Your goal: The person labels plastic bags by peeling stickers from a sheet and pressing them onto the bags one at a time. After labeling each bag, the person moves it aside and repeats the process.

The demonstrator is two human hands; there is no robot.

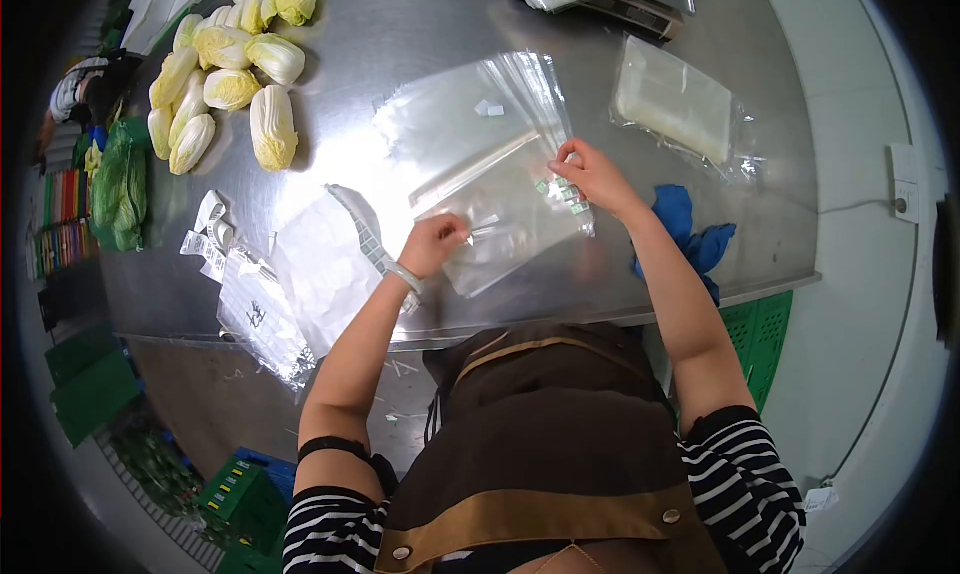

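A stack of clear plastic bags (pixel 440 124) lies fanned out on the steel table. Over its near part lies another clear bag (pixel 510 199), with small green-and-white stickers (pixel 565 194) along its right edge. My left hand (pixel 435 244) is closed, its fingertips pinching the bag's film near the left side. At the upper right edge of the bags, my right hand (pixel 597 177) is closed in a pinch; which layer it grips is hard to tell. A strip of labels (pixel 368 242) on a white sheet (pixel 318 254) runs down towards my left wrist, which has a pale band around it.
Several napa cabbages (pixel 230 59) are piled at the back left. Packed clear bags (pixel 675 99) and a blue glove or cloth (pixel 690 232) lie to the right. A scale (pixel 640 14) carrying bags stands at the back. A marked plastic packet (pixel 262 309) overhangs the front edge.
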